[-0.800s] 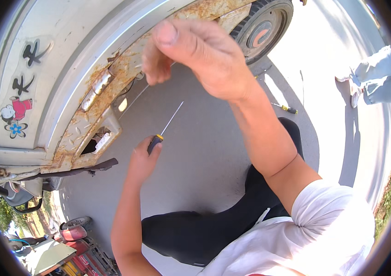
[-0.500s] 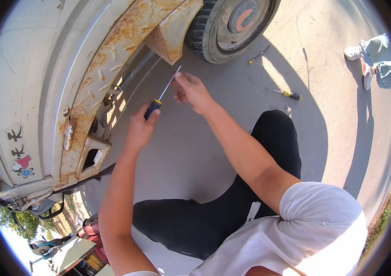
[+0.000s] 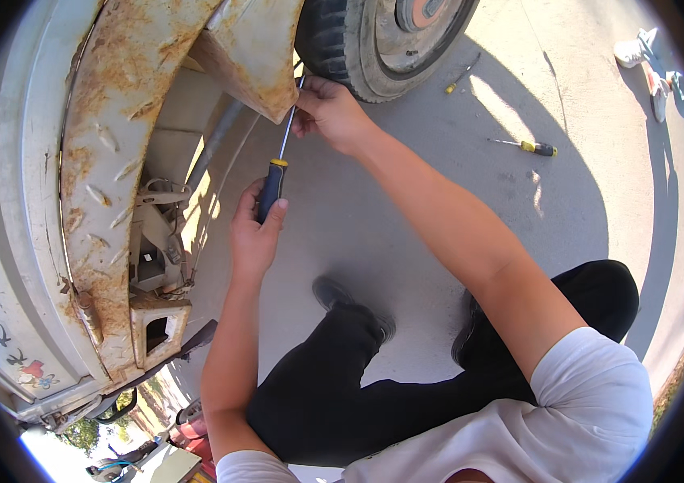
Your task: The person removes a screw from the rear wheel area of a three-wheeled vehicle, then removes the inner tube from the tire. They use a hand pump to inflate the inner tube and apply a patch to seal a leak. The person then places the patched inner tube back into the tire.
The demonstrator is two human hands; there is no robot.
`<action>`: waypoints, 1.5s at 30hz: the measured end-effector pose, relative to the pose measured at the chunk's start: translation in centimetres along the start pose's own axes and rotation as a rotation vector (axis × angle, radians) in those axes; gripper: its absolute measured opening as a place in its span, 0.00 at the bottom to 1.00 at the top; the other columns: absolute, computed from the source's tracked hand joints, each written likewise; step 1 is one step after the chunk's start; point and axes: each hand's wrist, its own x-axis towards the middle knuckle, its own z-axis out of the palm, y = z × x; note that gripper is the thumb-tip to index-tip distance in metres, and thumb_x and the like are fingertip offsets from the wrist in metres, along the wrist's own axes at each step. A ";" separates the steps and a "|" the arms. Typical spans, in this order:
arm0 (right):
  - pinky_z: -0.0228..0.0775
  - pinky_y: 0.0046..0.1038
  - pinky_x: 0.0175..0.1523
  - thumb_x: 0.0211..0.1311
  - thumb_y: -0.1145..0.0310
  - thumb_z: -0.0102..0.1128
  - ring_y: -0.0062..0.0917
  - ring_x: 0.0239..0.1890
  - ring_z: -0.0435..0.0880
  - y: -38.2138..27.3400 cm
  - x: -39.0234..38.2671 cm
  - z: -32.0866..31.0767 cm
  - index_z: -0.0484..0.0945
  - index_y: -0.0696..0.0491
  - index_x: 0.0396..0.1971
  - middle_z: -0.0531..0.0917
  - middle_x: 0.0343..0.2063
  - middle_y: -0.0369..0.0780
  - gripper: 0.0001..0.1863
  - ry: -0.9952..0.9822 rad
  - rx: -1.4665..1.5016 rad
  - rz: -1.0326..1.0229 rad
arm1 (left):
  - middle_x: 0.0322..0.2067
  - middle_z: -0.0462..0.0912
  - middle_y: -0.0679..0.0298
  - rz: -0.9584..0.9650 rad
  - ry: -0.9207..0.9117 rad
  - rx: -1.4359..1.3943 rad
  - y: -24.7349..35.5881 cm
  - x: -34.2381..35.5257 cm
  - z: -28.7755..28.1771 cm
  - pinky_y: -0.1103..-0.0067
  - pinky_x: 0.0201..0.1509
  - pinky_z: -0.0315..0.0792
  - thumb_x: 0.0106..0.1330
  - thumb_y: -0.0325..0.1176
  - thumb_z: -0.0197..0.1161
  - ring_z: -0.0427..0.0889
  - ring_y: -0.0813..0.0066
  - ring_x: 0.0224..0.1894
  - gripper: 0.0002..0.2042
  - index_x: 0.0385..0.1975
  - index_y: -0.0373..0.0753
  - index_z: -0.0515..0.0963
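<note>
A screwdriver [image 3: 273, 190] with a dark blue and yellow handle is gripped in my left hand [image 3: 254, 236], its thin metal shaft pointing up and away. The fingers of my right hand [image 3: 331, 115] are closed around the shaft near its far end, beside the corner of a rusty pale metal flap [image 3: 255, 60]. Just beyond that hand is a black-treaded wheel [image 3: 374, 52]. The shaft's tip lies close to the flap and the tyre; what it touches I cannot tell.
A rusty vehicle step panel [image 3: 109, 153] runs along the left. On the pavement to the right lie a yellow and black screwdriver [image 3: 537, 148] and a smaller yellow-handled tool [image 3: 453, 85]. Another person's shoes [image 3: 649, 68] stand at the far right. Red equipment [image 3: 195, 435] shows at lower left.
Both hands and the screwdriver have come nearer the metal flap and wheel, with the shaft now more upright in view. My legs have shifted from folded low, and my shoes now show.
</note>
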 end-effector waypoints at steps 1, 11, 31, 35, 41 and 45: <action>0.74 0.25 0.28 0.72 0.66 0.55 0.20 0.21 0.79 0.2 0.1 0.0 0.74 0.56 0.40 0.84 0.28 0.40 0.08 -0.003 0.012 -0.022 | 0.32 0.78 0.67 0.021 0.034 -0.051 -0.3 0.1 0.3 0.83 0.30 0.71 0.66 0.34 0.68 0.73 0.84 0.26 0.22 0.58 0.36 0.74; 0.73 0.25 0.27 0.71 0.64 0.58 0.19 0.19 0.78 1.6 1.2 0.9 0.76 0.55 0.35 0.85 0.29 0.41 0.09 0.115 0.162 -0.141 | 0.39 0.80 0.65 0.143 0.116 -0.068 -1.1 2.5 -1.7 0.85 0.30 0.70 0.66 0.35 0.68 0.73 0.85 0.27 0.23 0.58 0.33 0.74; 0.74 0.24 0.31 0.74 0.66 0.53 0.18 0.23 0.79 1.7 1.1 1.3 0.77 0.54 0.37 0.85 0.31 0.39 0.08 0.158 0.186 -0.065 | 0.30 0.79 0.60 0.158 0.153 -0.189 -1.1 3.7 -2.9 0.79 0.34 0.75 0.69 0.36 0.65 0.77 0.75 0.28 0.19 0.55 0.32 0.77; 0.75 0.25 0.32 0.74 0.66 0.54 0.19 0.24 0.80 2.0 1.1 1.0 0.76 0.55 0.37 0.85 0.31 0.39 0.08 0.176 0.269 -0.077 | 0.23 0.76 0.63 -0.188 0.101 -0.520 -0.3 4.6 -3.1 0.81 0.23 0.67 0.73 0.45 0.60 0.71 0.79 0.19 0.19 0.47 0.32 0.77; 0.77 0.26 0.34 0.74 0.66 0.54 0.20 0.24 0.81 2.8 1.3 0.7 0.77 0.55 0.36 0.85 0.31 0.40 0.09 0.165 0.314 -0.088 | 0.28 0.75 0.64 0.173 0.200 -0.332 -1.8 4.1 -2.0 0.82 0.24 0.68 0.75 0.46 0.56 0.75 0.80 0.26 0.18 0.50 0.35 0.71; 0.76 0.26 0.33 0.73 0.66 0.54 0.20 0.23 0.80 3.3 1.5 0.1 0.77 0.56 0.35 0.85 0.29 0.40 0.09 0.191 0.296 -0.082 | 0.30 0.74 0.65 0.137 0.158 -0.312 -2.9 3.6 -2.1 0.80 0.26 0.70 0.75 0.43 0.57 0.76 0.78 0.27 0.17 0.51 0.35 0.70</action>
